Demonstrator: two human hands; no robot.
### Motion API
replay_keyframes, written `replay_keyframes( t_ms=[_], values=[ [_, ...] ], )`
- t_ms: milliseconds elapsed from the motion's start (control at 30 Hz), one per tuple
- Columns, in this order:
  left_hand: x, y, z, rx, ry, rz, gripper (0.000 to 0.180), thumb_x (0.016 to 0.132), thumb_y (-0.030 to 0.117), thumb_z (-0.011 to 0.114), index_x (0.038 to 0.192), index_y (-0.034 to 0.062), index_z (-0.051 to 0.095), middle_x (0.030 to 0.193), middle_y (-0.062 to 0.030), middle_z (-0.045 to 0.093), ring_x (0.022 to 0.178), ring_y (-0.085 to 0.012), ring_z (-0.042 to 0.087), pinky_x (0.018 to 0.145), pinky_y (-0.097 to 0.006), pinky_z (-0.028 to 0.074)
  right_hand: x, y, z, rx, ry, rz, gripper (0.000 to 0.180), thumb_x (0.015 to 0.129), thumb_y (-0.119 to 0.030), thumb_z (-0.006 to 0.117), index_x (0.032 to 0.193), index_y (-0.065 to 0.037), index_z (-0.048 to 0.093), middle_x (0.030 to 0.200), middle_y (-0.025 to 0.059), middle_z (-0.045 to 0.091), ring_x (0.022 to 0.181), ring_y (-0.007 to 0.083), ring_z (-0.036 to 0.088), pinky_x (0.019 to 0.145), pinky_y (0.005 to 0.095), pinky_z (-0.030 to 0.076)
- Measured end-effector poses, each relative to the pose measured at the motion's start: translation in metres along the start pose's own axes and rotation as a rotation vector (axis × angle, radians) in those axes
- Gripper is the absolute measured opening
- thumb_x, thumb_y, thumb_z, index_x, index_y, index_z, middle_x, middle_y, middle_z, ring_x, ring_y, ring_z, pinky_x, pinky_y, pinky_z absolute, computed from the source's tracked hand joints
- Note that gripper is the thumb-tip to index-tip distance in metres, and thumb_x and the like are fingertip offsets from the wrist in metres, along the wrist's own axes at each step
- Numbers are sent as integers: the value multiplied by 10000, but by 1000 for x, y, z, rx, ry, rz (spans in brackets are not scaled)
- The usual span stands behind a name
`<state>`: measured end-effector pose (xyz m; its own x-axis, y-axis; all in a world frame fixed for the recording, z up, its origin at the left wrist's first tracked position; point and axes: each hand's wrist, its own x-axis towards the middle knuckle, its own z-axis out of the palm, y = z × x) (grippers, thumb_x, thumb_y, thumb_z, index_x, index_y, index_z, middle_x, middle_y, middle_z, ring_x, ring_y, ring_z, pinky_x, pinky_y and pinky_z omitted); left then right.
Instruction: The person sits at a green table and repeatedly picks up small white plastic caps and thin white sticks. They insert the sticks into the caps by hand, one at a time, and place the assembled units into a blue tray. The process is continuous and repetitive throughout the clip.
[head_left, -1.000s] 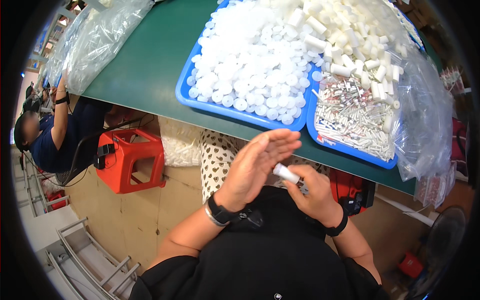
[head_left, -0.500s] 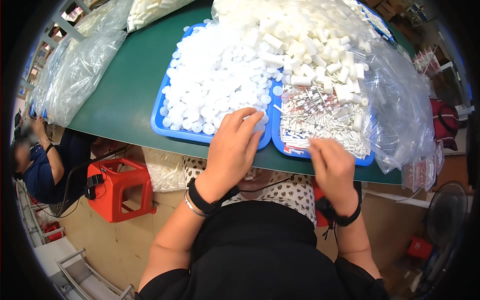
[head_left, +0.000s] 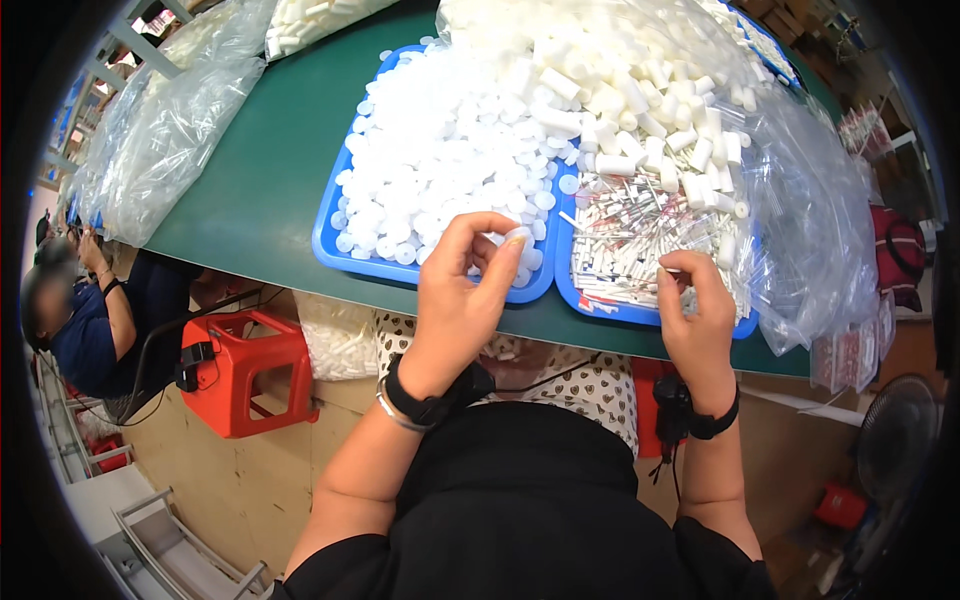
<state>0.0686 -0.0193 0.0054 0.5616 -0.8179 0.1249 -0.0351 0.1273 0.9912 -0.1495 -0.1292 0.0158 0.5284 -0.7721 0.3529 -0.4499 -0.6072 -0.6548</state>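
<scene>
My left hand (head_left: 455, 310) is over the front edge of a blue tray (head_left: 330, 255), its thumb and forefinger pinching a translucent white plastic disc (head_left: 522, 236). A heap of the same discs (head_left: 430, 160) fills that tray. Above the front of a second blue tray (head_left: 640, 312), my right hand (head_left: 698, 325) has its thumb and forefinger tips brought together. Whatever is between those tips is too small to make out. Many thin white rods with metal pins (head_left: 625, 235) lie in the second tray, and white foam cylinders (head_left: 650, 130) spill over its far part.
A large clear plastic bag (head_left: 810, 220) drapes along the right of the trays on the green table (head_left: 270, 170). More plastic bags (head_left: 190, 140) lie at the far left. Beside the table stands a red stool (head_left: 245, 375), with a seated person (head_left: 90, 320) beyond it. A fan (head_left: 898, 435) stands at right.
My left hand has turned up slightly from the heap, showing a disc in its fingertips. My right hand has risen a little and moved right, thumb and forefinger now meeting. The view has shifted slightly.
</scene>
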Motion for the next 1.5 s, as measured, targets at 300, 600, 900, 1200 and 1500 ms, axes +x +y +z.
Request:
replay_keyframes(
  t_ms=[300, 600, 900, 1200, 1500],
  values=[
    [-45, -4, 10, -835, -256, -741, 297, 1005, 146, 557, 1235, -39, 580, 1114, -109, 676, 929, -132, 686, 862, -246, 559, -28, -35, 10, 976, -117, 406, 142, 967, -25, 579, 1074, 62, 615, 960, 163, 693, 793, 172, 696, 690, 257, 563],
    [-52, -12, 11, -932, -222, -746, 258, 1006, 150, 557, 1204, -14, 568, 1101, -92, 669, 945, -137, 683, 860, -246, 563, -29, -40, 17, 808, -106, 403, 115, 973, -28, 580, 1054, 50, 601, 896, 117, 676, 781, 157, 691, 675, 247, 561],
    [-53, -12, 9, -954, -163, -741, 278, 991, 132, 580, 1228, -11, 557, 1084, -106, 663, 953, -157, 675, 854, -255, 571, -32, -43, 17, 737, -130, 317, 106, 945, -13, 617, 1027, 54, 611, 909, 115, 684, 783, 164, 704, 667, 254, 573],
    [-56, -10, 11, -850, -173, -687, 278, 993, 140, 580, 1229, -6, 557, 1086, -94, 657, 957, -150, 670, 856, -258, 565, -30, -47, 14, 448, -131, 96, 88, 895, 5, 667, 975, 40, 655, 886, 113, 706, 747, 159, 713, 652, 249, 554],
    [-56, -7, 11, -842, -210, -715, 346, 977, 147, 614, 1276, -12, 546, 1070, -66, 663, 916, -118, 665, 874, -261, 543, -29, -48, 18, 383, -227, 155, 103, 851, -24, 721, 935, 24, 687, 859, 106, 716, 721, 181, 695, 654, 263, 534]
  ],
)
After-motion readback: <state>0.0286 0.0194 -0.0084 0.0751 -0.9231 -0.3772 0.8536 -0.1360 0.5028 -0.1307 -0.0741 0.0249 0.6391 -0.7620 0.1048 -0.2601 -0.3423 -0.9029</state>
